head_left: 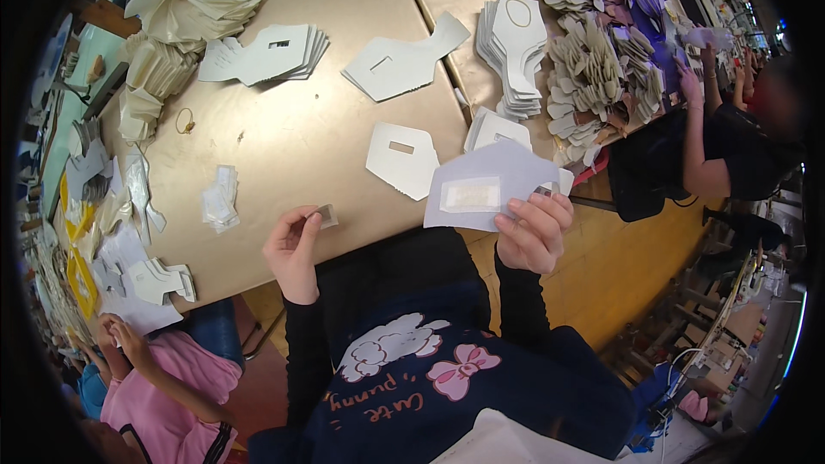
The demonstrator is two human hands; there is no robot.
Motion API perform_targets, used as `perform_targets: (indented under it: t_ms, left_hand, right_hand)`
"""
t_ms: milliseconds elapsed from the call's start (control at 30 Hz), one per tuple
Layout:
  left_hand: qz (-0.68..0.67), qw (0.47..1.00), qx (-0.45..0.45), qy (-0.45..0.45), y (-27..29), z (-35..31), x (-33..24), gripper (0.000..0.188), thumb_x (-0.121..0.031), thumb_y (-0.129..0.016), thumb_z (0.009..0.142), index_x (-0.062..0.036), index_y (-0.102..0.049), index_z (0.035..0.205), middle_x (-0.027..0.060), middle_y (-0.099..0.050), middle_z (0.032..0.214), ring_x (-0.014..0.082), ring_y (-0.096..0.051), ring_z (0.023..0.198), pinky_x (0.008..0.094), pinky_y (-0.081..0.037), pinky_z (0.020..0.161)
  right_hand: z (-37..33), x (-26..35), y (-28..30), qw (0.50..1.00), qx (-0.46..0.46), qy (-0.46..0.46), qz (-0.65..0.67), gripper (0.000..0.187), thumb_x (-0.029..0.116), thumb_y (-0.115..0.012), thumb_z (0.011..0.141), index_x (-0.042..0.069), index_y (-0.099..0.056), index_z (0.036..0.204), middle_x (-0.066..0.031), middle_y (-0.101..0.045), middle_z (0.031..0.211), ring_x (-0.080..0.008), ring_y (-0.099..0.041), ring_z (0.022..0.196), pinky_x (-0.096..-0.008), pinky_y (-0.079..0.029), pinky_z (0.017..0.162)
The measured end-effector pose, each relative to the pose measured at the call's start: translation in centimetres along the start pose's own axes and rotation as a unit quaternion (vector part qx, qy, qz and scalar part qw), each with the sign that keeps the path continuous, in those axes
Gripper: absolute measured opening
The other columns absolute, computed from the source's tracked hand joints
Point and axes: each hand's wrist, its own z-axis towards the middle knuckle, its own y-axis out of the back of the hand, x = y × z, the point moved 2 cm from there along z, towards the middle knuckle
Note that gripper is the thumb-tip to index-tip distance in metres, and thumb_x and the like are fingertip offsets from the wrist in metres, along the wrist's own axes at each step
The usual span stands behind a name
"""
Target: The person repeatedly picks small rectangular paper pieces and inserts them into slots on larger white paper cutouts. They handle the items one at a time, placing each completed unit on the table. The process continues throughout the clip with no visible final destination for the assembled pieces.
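My right hand (534, 230) grips a pale, angular cut piece (494, 161) by its lower right edge, raised over the table's near edge. A whitish rectangular patch (473, 196) lies on that piece. Between thumb and fingers, my left hand (294, 249) pinches a small translucent rectangle (327, 216), well apart from the cut piece. Just beyond the held piece, a white cut piece with a rectangular slot (416, 167) lies flat on the table. Part of another white stack (491, 127) shows behind the held piece, which hides the rest.
The table (284, 142) is covered in brown paper. Stacks of white pieces (288, 45) (513, 30) stand at the far side; small pale strips (222, 199) lie left. Bundled cream pieces (593, 51) crowd the far right. One person in pink (172, 387) sits left, another person (730, 150) right.
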Motion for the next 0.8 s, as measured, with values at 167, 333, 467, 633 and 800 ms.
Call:
perform_targets:
  t_ms: [167, 333, 467, 633, 800]
  left_hand:
    - [-0.014, 1.000, -0.009, -0.002, 0.0, -0.4, -0.4, 0.013, 0.001, -0.071, 0.091, 0.0031, -0.068, 0.104, 0.0033, -0.067, 0.094, 0.0096, -0.062, 0.088, 0.0231, -0.048, 0.082]
    - [-0.030, 0.999, -0.013, 0.023, -0.3, -0.8, -0.5, 0.016, 0.000, -0.072, 0.090, 0.0038, -0.068, 0.105, 0.0045, -0.068, 0.093, 0.0097, -0.062, 0.085, 0.0231, -0.049, 0.080]
    - [-0.043, 0.998, 0.013, 0.037, -1.3, -1.1, -0.5, 0.015, 0.000, -0.072, 0.091, 0.0038, -0.068, 0.104, 0.0039, -0.068, 0.092, 0.0096, -0.062, 0.086, 0.0235, -0.049, 0.081]
    - [-0.048, 0.998, 0.019, 0.038, -1.5, -1.5, -0.6, 0.013, 0.000, -0.071, 0.090, 0.0034, -0.068, 0.103, 0.0036, -0.068, 0.096, 0.0097, -0.062, 0.086, 0.0243, -0.049, 0.082]
    - [0.111, 0.962, 0.217, -0.126, -3.4, -2.4, -3.2, 0.016, 0.000, -0.074, 0.084, -0.0017, -0.070, 0.099, 0.0091, -0.068, 0.112, 0.0193, -0.065, 0.094, 0.0303, -0.050, 0.088]
  right_hand:
    - [1.0, 0.3, 0.2, 0.997, 0.040, -0.067, 0.013, 0.015, 0.003, -0.070, 0.080, 0.014, -0.076, 0.089, -0.0023, -0.074, 0.090, -0.0193, -0.066, 0.092, -0.0391, -0.043, 0.099]
    - [0.5, -3.3, 0.1, 0.916, 0.093, -0.389, 0.030, 0.015, 0.002, -0.067, 0.089, 0.001, -0.072, 0.103, -0.0070, -0.073, 0.091, -0.0183, -0.067, 0.083, -0.0316, -0.048, 0.089]
    - [-1.5, -7.2, -1.4, 0.823, 0.203, -0.528, 0.058, 0.027, 0.009, -0.072, 0.089, -0.003, -0.069, 0.113, -0.0044, -0.068, 0.089, -0.0120, -0.060, 0.078, -0.0261, -0.048, 0.073]
    - [-1.4, -7.7, -1.3, 0.788, 0.298, -0.537, 0.044, 0.017, 0.008, -0.078, 0.082, -0.002, -0.067, 0.091, -0.0049, -0.064, 0.080, -0.0142, -0.059, 0.077, -0.0295, -0.048, 0.071]
    - [3.3, -4.3, 0.2, 0.893, 0.358, -0.262, 0.071, 0.019, 0.000, -0.078, 0.068, 0.006, -0.063, 0.077, -0.0019, -0.062, 0.077, -0.0172, -0.062, 0.077, -0.0386, -0.048, 0.093]
